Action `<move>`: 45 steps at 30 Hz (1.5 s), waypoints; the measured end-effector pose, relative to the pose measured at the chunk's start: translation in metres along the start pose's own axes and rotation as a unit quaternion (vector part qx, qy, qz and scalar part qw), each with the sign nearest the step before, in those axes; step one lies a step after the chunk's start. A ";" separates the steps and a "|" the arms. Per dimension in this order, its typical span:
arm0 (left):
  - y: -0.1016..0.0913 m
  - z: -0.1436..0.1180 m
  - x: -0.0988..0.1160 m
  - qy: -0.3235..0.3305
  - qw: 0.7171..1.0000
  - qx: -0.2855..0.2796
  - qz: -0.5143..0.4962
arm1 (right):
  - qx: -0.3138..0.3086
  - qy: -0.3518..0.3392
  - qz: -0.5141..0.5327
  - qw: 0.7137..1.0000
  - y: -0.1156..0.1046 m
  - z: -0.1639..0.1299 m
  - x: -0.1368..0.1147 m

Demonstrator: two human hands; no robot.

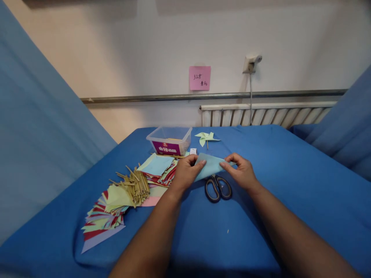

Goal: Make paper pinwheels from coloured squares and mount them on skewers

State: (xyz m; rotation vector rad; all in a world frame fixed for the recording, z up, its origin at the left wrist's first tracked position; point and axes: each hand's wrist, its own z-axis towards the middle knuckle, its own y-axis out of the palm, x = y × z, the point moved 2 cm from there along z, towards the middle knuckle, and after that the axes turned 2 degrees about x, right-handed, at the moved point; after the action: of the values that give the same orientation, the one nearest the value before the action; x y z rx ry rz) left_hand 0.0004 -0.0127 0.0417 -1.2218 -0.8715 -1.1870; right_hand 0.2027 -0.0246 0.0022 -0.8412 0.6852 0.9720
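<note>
Bare forearms (150,239) reach over the blue cloth (197,239) toward a light-blue paper (211,165), which the left hand (187,172) pinches along its left edge and the right hand (241,172) at its right corner, thumbs on top. It partly covers black-handled scissors (218,187); thin sticks (139,187) lie to the left, a green pinwheel (205,137) farther back.

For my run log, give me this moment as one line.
left hand: pinching blue paper | right hand: pinching same paper | scissors: on blue cloth, handles showing | pinwheel: right of plastic box
</note>
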 end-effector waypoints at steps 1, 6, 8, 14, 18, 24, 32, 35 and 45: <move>0.000 0.000 0.000 -0.002 1.000 -0.004 0.000 | -0.002 -0.010 -0.001 1.000 0.000 0.000 -0.001; 0.003 0.001 -0.001 0.002 1.000 -0.017 0.014 | -0.003 -0.046 0.010 0.999 -0.001 0.002 -0.004; 0.003 0.001 -0.001 0.005 1.000 -0.019 0.015 | -0.003 -0.044 0.009 0.999 -0.001 0.001 -0.002; 0.003 0.001 -0.002 0.016 0.999 -0.022 0.022 | 0.009 -0.018 0.012 1.000 0.001 0.000 0.002; 0.003 0.001 -0.002 0.018 0.999 -0.022 0.025 | 0.013 -0.007 0.025 1.000 0.002 0.000 0.005; 0.003 -0.001 0.000 0.020 0.999 -0.020 0.018 | 0.016 -0.001 0.028 0.999 0.002 0.000 0.005; 0.003 -0.001 0.000 0.010 0.999 -0.025 0.017 | 0.009 0.011 0.040 0.999 0.003 0.000 0.006; 0.003 -0.001 0.000 0.015 0.999 -0.028 0.019 | 0.012 0.008 0.036 0.999 0.003 -0.001 0.006; 0.003 0.000 -0.002 0.019 0.999 -0.027 0.020 | 0.017 0.007 0.039 0.999 0.004 -0.002 0.006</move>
State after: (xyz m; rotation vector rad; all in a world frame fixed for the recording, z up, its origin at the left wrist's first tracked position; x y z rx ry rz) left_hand 0.0033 -0.0123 0.0390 -1.2506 -0.7883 -1.2033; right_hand 0.2015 -0.0226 -0.0043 -0.7962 0.7489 1.0227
